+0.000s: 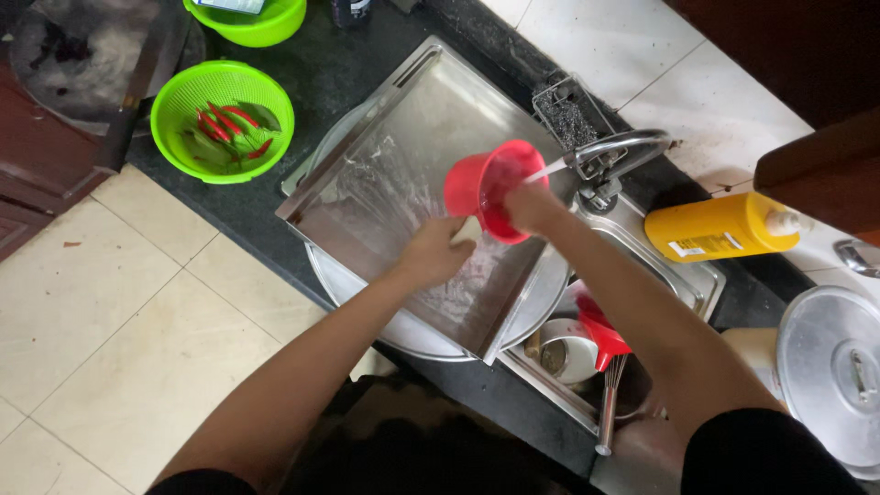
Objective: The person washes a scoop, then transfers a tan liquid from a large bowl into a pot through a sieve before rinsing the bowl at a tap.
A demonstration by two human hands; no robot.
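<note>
Red cup [486, 188] sits tipped on its side in the right hand [532, 206], whose fingers are clamped on its rim, just under the spout of a steel tap [616, 147]. A thin stream of water runs from the tap into the cup's mouth. The left hand [434, 252] is closed on a pale object, perhaps a sponge [466, 229], touching the underside of the cup; what it is cannot be told for sure.

Both hands hover over a wet steel tray [385, 174] that lies slanted across the sink [683, 280], on top of a round steel platter [353, 284]. In the open part of the sink, below the tray, are a white bowl [568, 353], a red funnel-shaped piece [600, 335] and a whisk [610, 403].

On the dark counter [316, 69], to the left, a green colander [222, 119] holds red chillies [229, 124] and green leaves. Another green bowl [252, 23] is at the top edge. Right of the tap a yellow bottle [720, 229] lies on its side, and a steel lid [830, 371] is at the far right. A small wire rack [568, 115] stands behind the tap. Pale floor tiles [110, 302] fill the lower left.
</note>
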